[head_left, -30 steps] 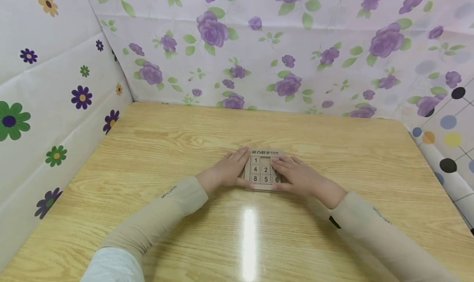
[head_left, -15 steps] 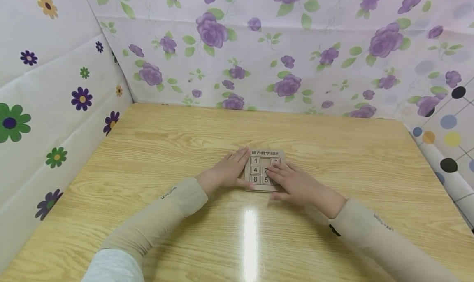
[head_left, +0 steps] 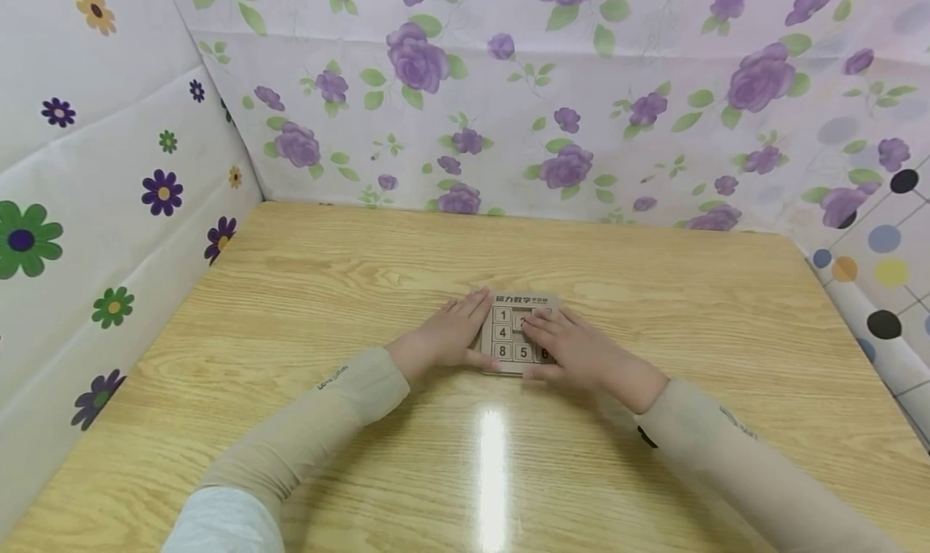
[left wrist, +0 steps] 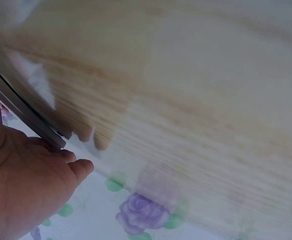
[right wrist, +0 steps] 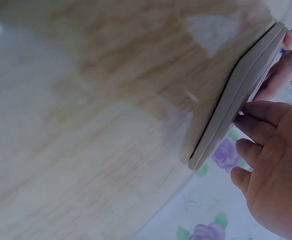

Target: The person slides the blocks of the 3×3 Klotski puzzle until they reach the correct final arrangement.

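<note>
A flat number sliding puzzle (head_left: 514, 368) lies on the table, its tiles 1, 4, 8 and 5 showing. My left hand (head_left: 448, 333) holds its left side, fingers along the edge and thumb at the near left corner. Over the right side lies my right hand (head_left: 581, 349), fingers outstretched, with fingertips on the tile marked 2 (head_left: 518, 322) in the top row. That hand covers most of the right column. The centre slot shows bare. Seen edge-on, the puzzle (left wrist: 23, 107) meets my left fingers; in the right wrist view its rim (right wrist: 231, 100) is beside my right fingers.
The wood-grain table (head_left: 349, 472) carries a bright streak of reflected light in front of the puzzle. Flowered cloth (head_left: 465, 93) hangs along the back, with patterned cloths on the left and right sides.
The tile marked 2 has slid from the centre up into the top-row gap, leaving the centre slot bare. My right fingers moved left from the right column. The left hand stays put.
</note>
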{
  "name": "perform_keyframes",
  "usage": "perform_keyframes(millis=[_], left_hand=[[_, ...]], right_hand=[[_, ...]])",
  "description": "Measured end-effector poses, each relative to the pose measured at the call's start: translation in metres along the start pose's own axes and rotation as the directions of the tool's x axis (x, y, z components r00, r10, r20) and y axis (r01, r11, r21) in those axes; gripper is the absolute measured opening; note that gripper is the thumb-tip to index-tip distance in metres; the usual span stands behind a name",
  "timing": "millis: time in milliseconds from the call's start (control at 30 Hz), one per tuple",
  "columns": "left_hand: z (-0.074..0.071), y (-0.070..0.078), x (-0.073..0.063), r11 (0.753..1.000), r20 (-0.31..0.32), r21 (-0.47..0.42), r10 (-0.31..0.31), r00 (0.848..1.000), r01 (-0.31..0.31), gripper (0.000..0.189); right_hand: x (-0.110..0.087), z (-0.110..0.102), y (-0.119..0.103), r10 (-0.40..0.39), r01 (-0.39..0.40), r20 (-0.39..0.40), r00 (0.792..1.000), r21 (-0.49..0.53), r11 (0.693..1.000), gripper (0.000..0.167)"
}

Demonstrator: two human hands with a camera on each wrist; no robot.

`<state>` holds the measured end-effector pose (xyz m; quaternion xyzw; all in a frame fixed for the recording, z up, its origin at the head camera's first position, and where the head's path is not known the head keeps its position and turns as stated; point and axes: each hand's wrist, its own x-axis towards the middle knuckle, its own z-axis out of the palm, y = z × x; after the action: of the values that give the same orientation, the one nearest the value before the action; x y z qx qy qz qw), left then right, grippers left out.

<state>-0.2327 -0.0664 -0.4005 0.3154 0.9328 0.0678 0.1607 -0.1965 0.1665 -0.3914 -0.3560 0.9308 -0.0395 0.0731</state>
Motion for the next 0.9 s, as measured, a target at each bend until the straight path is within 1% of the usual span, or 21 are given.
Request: perform_keyframes(millis=[267,367,533,633,767,833,900], left_hand=[[-0.001,0.000,0.000,1.000,0.006,-0.008,0.003,1.000,-0.003,0.112],[-0.001,0.000,0.000,1.000,0.005,-0.008,0.001,1.000,-0.001,0.112],[0.000,0.000,0.001,1.000,0.007,-0.008,-0.002,1.000,0.002,0.112],[0.001,0.000,0.001,1.000,0.010,-0.005,-0.002,1.000,0.002,0.113],[0.001,0.000,0.001,1.000,0.004,-0.010,0.000,1.000,0.000,0.114],[0.000,0.000,0.001,1.000,-0.001,-0.016,0.001,1.000,-0.001,0.114],[0.000,0.000,0.000,1.000,0.000,-0.014,0.000,1.000,0.000,0.114]], right_hand=[[0.005,-0.004,0.002,0.028,-0.028,0.003,1.000,0.021,0.999,0.076],[0.005,-0.005,0.003,0.026,-0.026,-0.001,1.000,0.032,0.999,0.078],[0.002,-0.004,0.005,0.020,-0.020,-0.022,1.000,0.030,0.999,0.079],[-0.003,-0.005,0.007,0.020,-0.019,-0.029,0.999,0.026,0.999,0.078],[-0.013,-0.005,0.005,-0.007,0.007,-0.028,1.000,0.001,1.000,0.075],[-0.018,-0.005,0.002,-0.032,0.032,-0.026,0.999,-0.011,0.999,0.074],[-0.023,-0.005,-0.002,-0.064,0.064,-0.027,0.998,0.000,0.998,0.073]])
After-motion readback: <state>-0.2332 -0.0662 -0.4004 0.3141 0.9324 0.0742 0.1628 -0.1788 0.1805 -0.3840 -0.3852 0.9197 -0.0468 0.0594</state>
